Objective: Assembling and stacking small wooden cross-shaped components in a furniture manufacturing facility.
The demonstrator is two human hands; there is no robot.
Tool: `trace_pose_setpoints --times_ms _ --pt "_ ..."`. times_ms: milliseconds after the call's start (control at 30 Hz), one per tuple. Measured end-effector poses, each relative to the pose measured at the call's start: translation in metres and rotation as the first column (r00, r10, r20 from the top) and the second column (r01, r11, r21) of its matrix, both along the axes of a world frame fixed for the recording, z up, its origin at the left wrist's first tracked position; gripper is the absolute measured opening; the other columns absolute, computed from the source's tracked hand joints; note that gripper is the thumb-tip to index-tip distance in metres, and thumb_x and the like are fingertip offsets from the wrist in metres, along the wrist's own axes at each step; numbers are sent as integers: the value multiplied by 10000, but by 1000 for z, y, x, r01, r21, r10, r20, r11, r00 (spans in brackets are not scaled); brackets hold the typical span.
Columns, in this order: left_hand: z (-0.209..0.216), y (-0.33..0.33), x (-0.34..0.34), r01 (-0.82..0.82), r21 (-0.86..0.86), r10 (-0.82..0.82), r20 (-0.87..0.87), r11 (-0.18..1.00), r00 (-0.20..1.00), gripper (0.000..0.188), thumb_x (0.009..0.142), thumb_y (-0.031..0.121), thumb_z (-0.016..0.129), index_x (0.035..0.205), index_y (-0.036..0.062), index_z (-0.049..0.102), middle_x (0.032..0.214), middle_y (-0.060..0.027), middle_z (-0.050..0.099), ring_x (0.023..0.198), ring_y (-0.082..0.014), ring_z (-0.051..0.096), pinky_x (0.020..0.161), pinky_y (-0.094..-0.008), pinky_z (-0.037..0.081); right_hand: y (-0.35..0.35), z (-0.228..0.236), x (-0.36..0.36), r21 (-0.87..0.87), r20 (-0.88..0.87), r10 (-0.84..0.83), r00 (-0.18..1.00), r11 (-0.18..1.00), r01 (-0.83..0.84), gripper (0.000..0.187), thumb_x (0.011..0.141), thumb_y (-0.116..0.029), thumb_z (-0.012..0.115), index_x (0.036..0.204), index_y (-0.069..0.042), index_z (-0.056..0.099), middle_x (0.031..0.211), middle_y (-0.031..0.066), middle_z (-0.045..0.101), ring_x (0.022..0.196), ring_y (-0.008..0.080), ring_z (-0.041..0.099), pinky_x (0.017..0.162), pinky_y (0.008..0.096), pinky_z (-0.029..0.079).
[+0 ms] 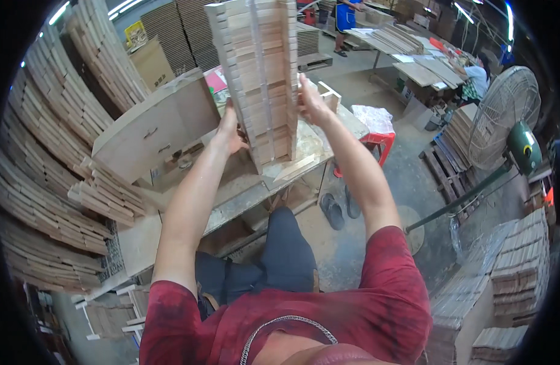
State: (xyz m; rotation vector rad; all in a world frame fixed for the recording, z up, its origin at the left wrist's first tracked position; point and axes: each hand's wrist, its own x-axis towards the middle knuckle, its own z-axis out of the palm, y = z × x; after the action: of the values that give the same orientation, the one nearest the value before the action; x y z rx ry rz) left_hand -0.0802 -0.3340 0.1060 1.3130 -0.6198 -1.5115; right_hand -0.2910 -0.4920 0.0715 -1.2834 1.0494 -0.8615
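Note:
A tall stack of pale wooden pieces (269, 85) stands upright on the workbench (231, 204), leaning slightly. A shiny clear strip runs down its middle. My left hand (231, 131) presses against the stack's left side, fingers partly hidden by it. On the opposite side my right hand (313, 103) lies along the right edge, fingers mostly stretched. Between them the two hands hold the stack. A thin loose wood strip (295, 168) rests by the stack's foot on the bench's front edge.
Left of the stack a large wooden panel box (155, 125) stands on the bench. Tall piles of wooden slats (43, 158) line the left. A red stool (380, 146) bears a plastic bag (372, 118). A standing fan (505, 121) is at right. Other people work at far tables.

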Motion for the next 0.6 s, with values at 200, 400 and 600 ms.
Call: trace_pose_setpoints --times_ms 200,400,600 --pt "-21 73 11 14 -129 14 210 992 978 1087 933 762 370 1526 -122 150 1534 -377 267 1417 -464 353 1157 -534 306 53 153 -24 -897 198 -306 931 326 297 329 914 -334 702 1097 -60 710 1024 133 715 925 307 660 825 443 507" --pt "-57 248 22 74 -459 73 295 885 953 446 955 301 707 1201 -68 656 1064 -156 726 975 -181 697 878 -318 556 62 297 22 -820 -540 -481 691 113 -561 560 909 -260 695 1388 -4 562 1344 179 635 1193 295 623 1025 409 474" --pt "-74 403 76 -331 -458 550 520 825 654 377 902 229 760 1145 -47 678 969 -141 745 922 -161 709 855 -306 566 -175 333 -51 -761 -649 -250 719 210 -613 477 962 -164 620 1416 -40 542 1283 123 655 1129 187 631 918 334 514"
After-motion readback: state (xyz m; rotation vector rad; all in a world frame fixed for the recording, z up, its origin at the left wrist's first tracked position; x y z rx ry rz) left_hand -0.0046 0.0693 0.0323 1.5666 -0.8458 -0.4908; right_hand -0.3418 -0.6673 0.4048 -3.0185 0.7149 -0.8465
